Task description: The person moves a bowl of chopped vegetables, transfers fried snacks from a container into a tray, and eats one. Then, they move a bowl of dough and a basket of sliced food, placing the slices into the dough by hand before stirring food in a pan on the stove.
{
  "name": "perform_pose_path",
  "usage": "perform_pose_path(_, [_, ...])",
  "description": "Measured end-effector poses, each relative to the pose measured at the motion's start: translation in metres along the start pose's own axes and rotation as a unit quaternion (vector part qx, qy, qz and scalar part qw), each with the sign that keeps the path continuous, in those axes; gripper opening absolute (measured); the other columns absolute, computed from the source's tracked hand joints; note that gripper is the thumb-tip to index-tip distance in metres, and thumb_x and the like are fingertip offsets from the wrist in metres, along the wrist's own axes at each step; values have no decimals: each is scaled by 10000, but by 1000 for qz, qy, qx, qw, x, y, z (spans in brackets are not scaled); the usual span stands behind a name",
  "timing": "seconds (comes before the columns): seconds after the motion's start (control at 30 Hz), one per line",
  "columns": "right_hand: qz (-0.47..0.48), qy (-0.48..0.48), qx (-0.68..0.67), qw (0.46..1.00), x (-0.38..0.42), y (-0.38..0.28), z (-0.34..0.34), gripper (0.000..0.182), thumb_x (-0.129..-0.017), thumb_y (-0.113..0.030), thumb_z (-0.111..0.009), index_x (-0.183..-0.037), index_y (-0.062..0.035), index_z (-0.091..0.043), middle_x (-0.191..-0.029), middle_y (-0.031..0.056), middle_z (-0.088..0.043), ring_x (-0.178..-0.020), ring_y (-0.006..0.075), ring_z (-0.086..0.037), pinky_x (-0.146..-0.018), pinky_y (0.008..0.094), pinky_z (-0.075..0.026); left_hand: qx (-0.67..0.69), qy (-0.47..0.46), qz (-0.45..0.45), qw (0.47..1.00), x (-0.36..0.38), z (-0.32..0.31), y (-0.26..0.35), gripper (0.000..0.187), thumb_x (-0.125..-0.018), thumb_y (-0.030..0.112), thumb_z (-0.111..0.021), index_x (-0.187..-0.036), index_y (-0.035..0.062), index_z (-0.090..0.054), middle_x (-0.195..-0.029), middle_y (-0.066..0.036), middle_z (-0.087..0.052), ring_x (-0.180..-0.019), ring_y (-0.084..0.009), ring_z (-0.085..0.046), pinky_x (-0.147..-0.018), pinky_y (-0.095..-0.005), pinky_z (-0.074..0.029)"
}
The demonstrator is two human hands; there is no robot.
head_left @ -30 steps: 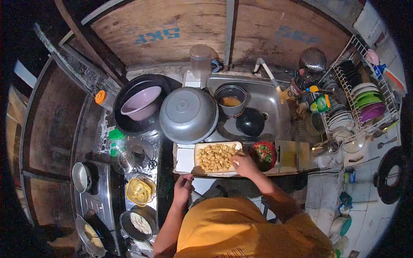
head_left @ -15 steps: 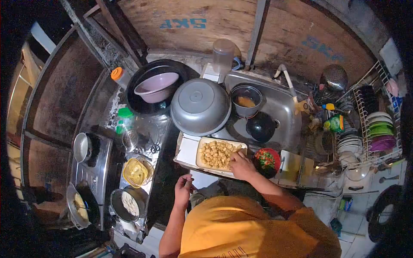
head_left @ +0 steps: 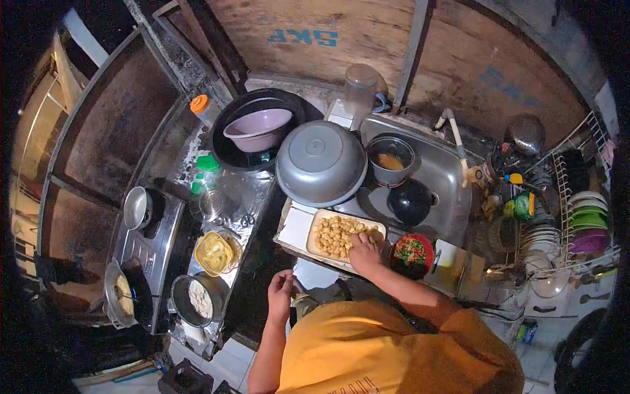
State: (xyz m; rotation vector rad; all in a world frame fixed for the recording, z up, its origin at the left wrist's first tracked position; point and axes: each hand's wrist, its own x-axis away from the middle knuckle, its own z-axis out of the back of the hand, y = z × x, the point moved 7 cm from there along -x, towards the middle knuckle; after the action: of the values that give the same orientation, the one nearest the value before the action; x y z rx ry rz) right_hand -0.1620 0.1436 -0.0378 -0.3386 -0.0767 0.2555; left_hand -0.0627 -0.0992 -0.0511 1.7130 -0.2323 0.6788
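A cream tray on the counter edge holds many small, pale golden food pieces, perhaps fried cubes. My right hand rests over the right end of the tray, its fingers apart and touching the pieces; the fingertips are partly hidden. Held low, left of the tray and in front of my body, is my left hand. Its fingers are curled together, and anything inside them is hidden. Just right of my right hand stands a red-rimmed bowl of chopped red and green pieces, perhaps chillies.
An upturned grey basin stands behind the tray. The sink holds a pot and a black round pan. On the left are a yellow container, a pot of white food and a stove. A dish rack is at right.
The view has shifted, so the scene sits slightly further right. My right hand has pressed flatter over the food pieces; my left hand stays curled in about the same place.
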Motion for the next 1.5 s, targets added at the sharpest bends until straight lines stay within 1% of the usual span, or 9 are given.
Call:
perform_pose_path(0.2, [47, -8, 65, 997, -3, -8, -22, 132, -648, -118, -577, -613, -16, -653, -1017, 84, -526, -991, 288, -450, -865, 417, -363, 6, 31, 6, 999, 7, 3, 0, 152, -938, 128, -531, -1062, 47, -564, -889, -28, -593, -613, -75, -504, -533, -230, -399])
perform_pose_path(0.8, [35, -14, 137, 990, 2, -13, -26, 155, -690, -157, -589, -702, -53, -704, -1042, 79, -549, -1045, 266, -449, -877, 415, -371, 21, 38, -18, 999, 31, 32, 11, 194, -936, 191, -549, -1069, 50, -566, -918, -37, -595, -628, -96, -544, -528, -235, -405])
perform_pose_path(0.87, [52, -31, 106, 993, 8, -26, 1, 163, -697, -134, -580, -759, -42, -700, -1018, 99, -541, -1017, 297, -459, -867, 408, -381, 17, 32, -27, 999, 30, 43, 13, 192, -936, 191, -550, -1078, 62, -561, -921, -34, -596, -636, -101, -556, -531, -234, -405])
perform_pose_path(0.93, [44, 158, 51, 985, 12, -39, 48, 132, -700, -111, -583, -743, -48, -691, -961, 124, -535, -972, 316, -470, -859, 385, -390, 21, 29, -31, 999, 31, 56, 18, 193, -936, 194, -552, -1076, 62, -561, -915, -29, -593, -627, -97, -551, -533, -231, -407])
perform_pose_path(1.13, [-72, 118, -169, 976, -4, -33, 90, 33, -695, -55, -643, -707, -35, -667, -885, 143, -529, -847, 286, -531, -781, 332, -421, 57, 38, -60, 996, 54, 113, 31, 200, -937, 188, -541, -1078, 50, -572, -883, -7, -598, -639, -83, -555, -540, -218, -410])
perform_pose_path(1.2, [-10, 106, -244, 964, -4, -82, 112, 16, -696, -20, -654, -704, -7, -650, -876, 111, -524, -864, 236, -530, -754, 287, -420, 59, 55, -71, 994, 70, 136, 38, 205, -938, 186, -539, -1082, 45, -573, -891, -11, -603, -644, -83, -559, -541, -220, -413])
perform_pose_path(1.27, [-20, -49, -605, 794, 2, -163, 120, 52, -672, 24, -656, -721, 11, -647, -899, 95, -526, -855, 184, -514, -729, 285, -422, 91, 67, -77, 991, 82, 163, 35, 199, -931, 168, -542, -1090, 51, -570, -894, -10, -604, -640, -83, -556, -548, -224, -419])
perform_pose_path(1.33, [52, -184, -713, 675, 17, -243, 123, 104, -654, 46, -678, -752, 22, -655, -962, 102, -522, -844, 166, -497, -739, 285, -412, 122, 76, -69, 987, 98, 188, 36, 206, -927, 167, -546, -1098, 55, -566, -889, -3, -604, -639, -81, -549, -556, -222, -419])
perform_pose_path(1.5, [309, -481, -665, 481, 90, -449, 186, 115, -727, -67, -742, -786, 5, -675, -1066, 112, -476, -893, 196, -470, -807, 300, -367, 167, 119, -101, 974, 129, 252, 20, 224, -924, 172, -551, -1115, 57, -562, -918, -5, -618, -646, -75, -542, -567, -215, -421])
